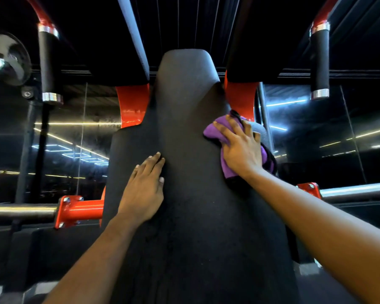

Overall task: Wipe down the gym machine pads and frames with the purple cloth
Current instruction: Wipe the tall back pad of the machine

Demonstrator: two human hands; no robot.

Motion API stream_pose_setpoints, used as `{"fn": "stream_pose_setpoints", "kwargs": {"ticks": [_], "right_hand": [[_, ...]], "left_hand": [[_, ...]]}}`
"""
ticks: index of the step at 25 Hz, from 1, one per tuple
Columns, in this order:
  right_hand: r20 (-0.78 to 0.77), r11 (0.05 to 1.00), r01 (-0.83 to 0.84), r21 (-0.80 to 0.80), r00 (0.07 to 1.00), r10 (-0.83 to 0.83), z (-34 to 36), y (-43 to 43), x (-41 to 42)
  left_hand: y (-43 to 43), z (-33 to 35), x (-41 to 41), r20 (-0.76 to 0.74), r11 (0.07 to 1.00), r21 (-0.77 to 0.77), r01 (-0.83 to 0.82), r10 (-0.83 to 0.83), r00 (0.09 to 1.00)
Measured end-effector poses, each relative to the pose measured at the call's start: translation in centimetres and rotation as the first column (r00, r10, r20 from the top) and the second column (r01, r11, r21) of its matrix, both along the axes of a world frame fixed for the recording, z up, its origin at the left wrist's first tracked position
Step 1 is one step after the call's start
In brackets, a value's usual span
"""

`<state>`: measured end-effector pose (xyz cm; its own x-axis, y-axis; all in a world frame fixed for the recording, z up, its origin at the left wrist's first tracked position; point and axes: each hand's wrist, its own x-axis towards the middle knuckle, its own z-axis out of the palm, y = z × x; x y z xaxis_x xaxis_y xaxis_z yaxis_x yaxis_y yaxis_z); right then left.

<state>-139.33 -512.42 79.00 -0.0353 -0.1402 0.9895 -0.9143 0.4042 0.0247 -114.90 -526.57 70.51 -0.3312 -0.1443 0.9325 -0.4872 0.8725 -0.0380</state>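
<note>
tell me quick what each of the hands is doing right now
Left hand: open, flat on the black pad, holding nothing.
Right hand: open, fingers spread, pressing the purple cloth onto the pad's right edge.

The cloth [214, 133] is purple with black stripes. The pad [189, 102] is plain black. The frame brackets [133, 104] are bright red, and the handle grips [47, 62] are black with silver end rings.

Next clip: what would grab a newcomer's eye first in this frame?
The purple cloth under the right hand, pressed on the right edge of the black pad, stands out most. The left hand rests flat on the pad's left side. Bright red frame brackets flank the pad above.
</note>
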Motion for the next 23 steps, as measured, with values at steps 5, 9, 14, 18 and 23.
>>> {"fn": "stream_pose_setpoints", "kwargs": {"ticks": [5,9,14,18,23], "right_hand": [[0.241,0.982,-0.048,-0.184,0.966,0.092,-4.7,2.8,-2.9],[0.281,0.966,-0.046,-0.253,0.952,0.119,-10.8,2.9,-2.0],[0.313,0.963,-0.046,-0.265,0.941,0.131,-13.5,2.1,-0.6],[0.265,0.972,0.003,-0.235,0.962,0.061,-12.1,-1.0,3.9],[0.042,0.992,-0.11,-0.061,0.993,0.113,-13.8,-6.1,11.3]], "left_hand": [[0.2,-0.6,-0.3,0.026,1.0,0.017,0.0,-0.001,1.0],[0.1,-2.3,1.4,0.003,0.999,0.029,-0.046,0.045,0.999],[-0.9,-3.9,3.5,0.035,0.997,0.047,-0.06,0.059,0.998],[-1.2,-4.5,4.5,-0.011,0.996,0.087,-0.035,0.036,0.999],[-2.5,-7.1,7.3,-0.064,0.988,0.152,-0.013,0.023,0.998]]}}
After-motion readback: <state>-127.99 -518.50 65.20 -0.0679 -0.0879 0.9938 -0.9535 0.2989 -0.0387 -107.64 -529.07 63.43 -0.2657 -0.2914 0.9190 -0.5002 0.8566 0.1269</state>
